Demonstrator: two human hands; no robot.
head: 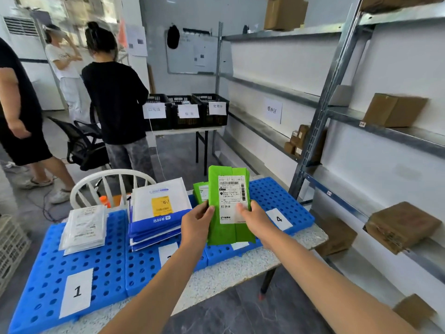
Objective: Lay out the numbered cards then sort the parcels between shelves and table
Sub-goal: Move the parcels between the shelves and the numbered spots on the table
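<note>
Both my hands hold a green parcel (225, 227) with a white shipping label upright above the table. My left hand (196, 225) grips its left edge and my right hand (256, 219) grips its right edge, thumb on the label. Another green parcel (201, 192) lies behind it on the blue perforated mats (101, 266). Card 1 (77, 291) lies at the front left and card 4 (279, 219) at the right. A third card (168, 253) is partly hidden by my left forearm. A stack of white and blue mailers (159, 210) and a pile of clear-bagged parcels (84, 229) rest on the mats.
Metal shelves (385, 131) on the right carry brown cardboard boxes (395, 110). A white chair (112, 186) stands behind the table. Three people stand at the back left near a black office chair (81, 143). Black labelled crates (185, 112) sit on a far table.
</note>
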